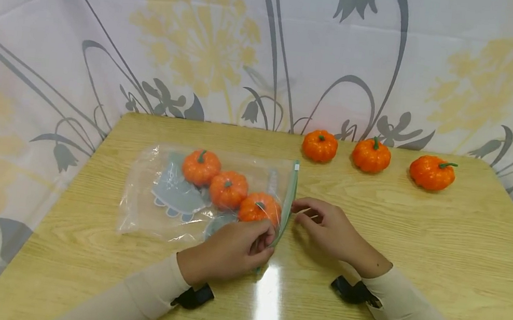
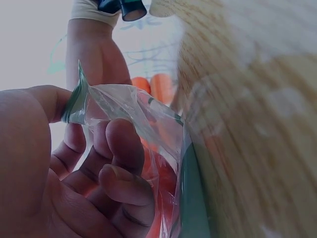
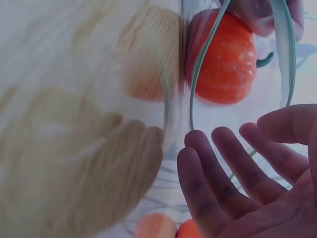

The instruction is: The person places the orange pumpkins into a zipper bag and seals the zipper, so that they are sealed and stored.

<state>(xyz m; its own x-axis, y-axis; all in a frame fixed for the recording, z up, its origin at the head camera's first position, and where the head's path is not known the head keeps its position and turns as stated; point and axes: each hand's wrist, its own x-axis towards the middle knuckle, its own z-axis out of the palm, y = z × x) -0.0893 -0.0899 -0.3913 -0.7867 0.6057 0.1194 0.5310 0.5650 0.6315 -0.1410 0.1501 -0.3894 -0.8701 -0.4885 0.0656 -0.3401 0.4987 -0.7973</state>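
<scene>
A clear zip bag (image 1: 140,194) with a green zip strip (image 1: 292,184) lies flat on the table, its mouth facing right. Three small orange pumpkins are inside it: one at the upper left (image 1: 201,168), one in the middle (image 1: 228,190) and one nearest the mouth (image 1: 261,207). My left hand (image 1: 233,249) pinches the near corner of the mouth; in the left wrist view the upper edge stands lifted between thumb and fingers. Just right of the strip is my right hand (image 1: 329,230), fingers loosely bent and holding nothing. In its wrist view the mouth gapes before the fingertips (image 3: 188,154).
Along the table's back edge stand three more pumpkins, one left (image 1: 320,146), one in the middle (image 1: 371,155) and one right (image 1: 432,172). A flowered cloth (image 1: 268,51) hangs behind the wooden table (image 1: 417,239). Light glares on the tabletop near the front.
</scene>
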